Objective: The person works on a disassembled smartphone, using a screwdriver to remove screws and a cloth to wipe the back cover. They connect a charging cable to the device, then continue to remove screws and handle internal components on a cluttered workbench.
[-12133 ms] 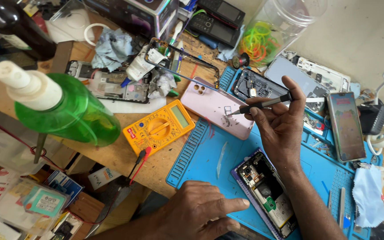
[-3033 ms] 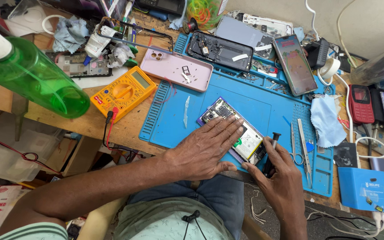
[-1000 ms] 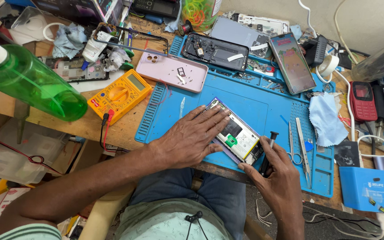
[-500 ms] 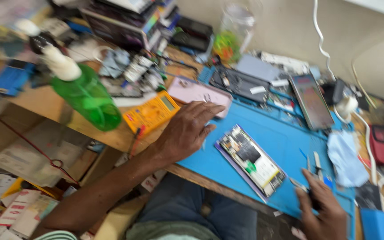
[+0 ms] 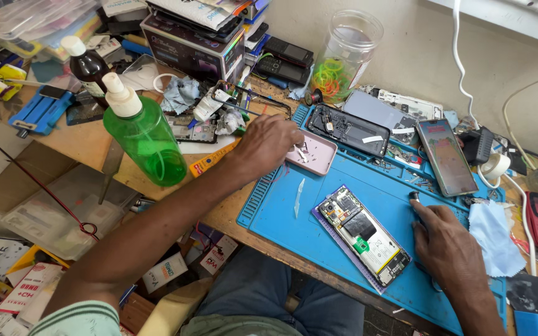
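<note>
Opened phone [image 5: 363, 238], its back off and its boards and black battery showing, lies face down and slanted on the blue work mat [image 5: 344, 186] in front of you, between your two hands and touched by neither. Your right hand [image 5: 449, 246] rests on the mat just to the phone's right, fingers curled around a dark-tipped screwdriver [image 5: 415, 198] whose end pokes out above your knuckles; the hand is closed on it, though how tightly you cannot tell. Your left hand [image 5: 268, 143] reaches up across the mat's upper left corner to the pink phone back cover [image 5: 313, 153], which lies hollow side up like a shallow tray. Your fingertips are down in it, pinched together over some small pale bits; whether they have hold of one is not clear.

Beyond the pink cover, a second opened phone with a dark frame [image 5: 349, 129] lies along the mat's top edge, and a phone with a lit screen [image 5: 446, 157] sits to its right. A green spray bottle [image 5: 142, 134] stands on the wooden bench left of your forearm. A light blue cloth [image 5: 496, 238] lies just beyond your right hand.
</note>
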